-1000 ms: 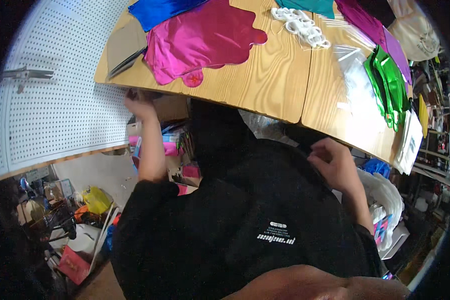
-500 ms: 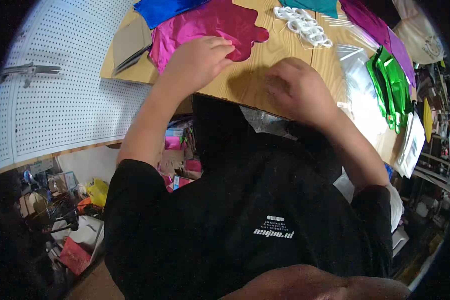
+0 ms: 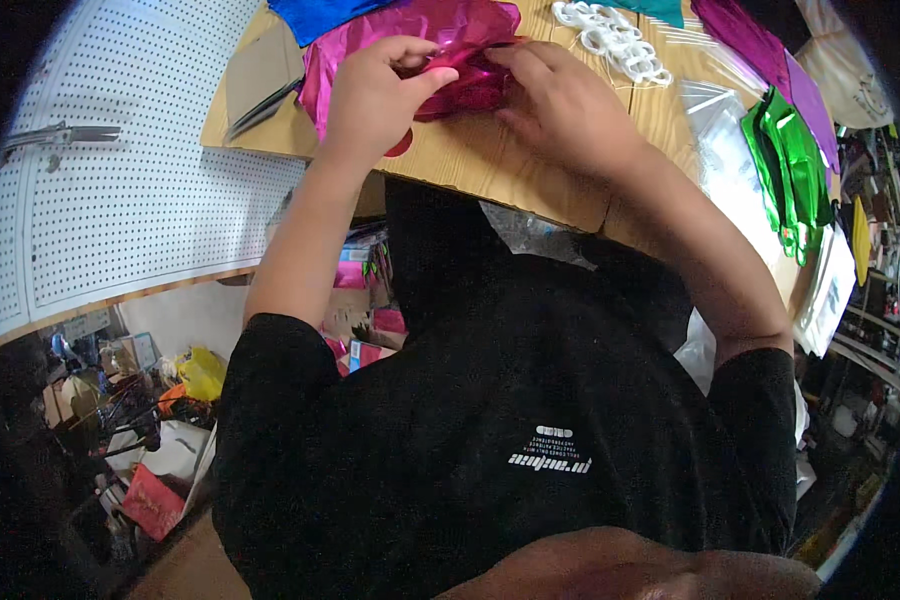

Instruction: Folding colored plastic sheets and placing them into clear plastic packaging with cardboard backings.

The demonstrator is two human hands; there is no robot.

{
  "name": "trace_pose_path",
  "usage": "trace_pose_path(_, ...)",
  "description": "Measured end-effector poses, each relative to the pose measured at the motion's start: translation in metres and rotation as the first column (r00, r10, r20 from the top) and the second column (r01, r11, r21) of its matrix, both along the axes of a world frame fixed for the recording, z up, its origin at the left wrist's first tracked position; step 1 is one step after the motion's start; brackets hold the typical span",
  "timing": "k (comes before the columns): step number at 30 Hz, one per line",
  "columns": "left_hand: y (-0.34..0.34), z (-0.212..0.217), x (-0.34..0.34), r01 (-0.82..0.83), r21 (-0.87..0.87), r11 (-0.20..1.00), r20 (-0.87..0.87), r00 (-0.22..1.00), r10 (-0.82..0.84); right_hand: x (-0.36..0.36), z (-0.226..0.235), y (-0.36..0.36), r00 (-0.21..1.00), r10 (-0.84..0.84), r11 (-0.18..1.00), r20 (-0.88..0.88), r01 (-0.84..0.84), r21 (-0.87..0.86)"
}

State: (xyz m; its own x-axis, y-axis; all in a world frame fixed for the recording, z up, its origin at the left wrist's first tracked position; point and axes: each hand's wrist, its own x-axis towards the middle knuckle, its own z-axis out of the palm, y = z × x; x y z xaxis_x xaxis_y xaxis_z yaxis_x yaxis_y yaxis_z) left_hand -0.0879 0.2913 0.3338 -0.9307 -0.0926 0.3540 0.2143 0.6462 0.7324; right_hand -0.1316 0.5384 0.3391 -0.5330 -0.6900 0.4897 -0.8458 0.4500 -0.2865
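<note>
White print (image 3: 550, 452) stands on the front of the black shirt (image 3: 450, 400), near and slightly right of centre, upside down from the wearer's view. It has one large slanted bold word, two rows of tiny capitals and a small rounded mark. Faint dark marks on the cream bag (image 3: 848, 70), far right, and print on the small pack (image 3: 367, 355) under the table, left, are too small to read.

Cluttered workshop, wooden worktable (image 3: 470, 165), white pegboard (image 3: 150, 220), shiny pink foil (image 3: 460, 24), green foil pieces (image 3: 795, 180), white loops (image 3: 610, 40)

Foil sheet (image 3: 435, 24) — bright magenta; pegboard (image 3: 150, 200) — white, dark-dotted.
</note>
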Motion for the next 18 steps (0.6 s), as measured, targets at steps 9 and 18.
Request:
trace_pose_path(9, -0.018, 0.027, -0.011, -0.173, 0.094, 0.98, -0.16, 0.969, 0.186, -0.004, -0.024, -0.005, 0.991, 0.024, 0.995, -0.131, -0.012, 0.097)
trace_pose_path(18, -0.026, 0.12, -0.028, -0.311, 0.227, 0.923, -0.18, 0.918, 0.353, -0.004, -0.03, 0.005, 0.986, -0.02, 0.992, -0.168, 0.04, 0.117)
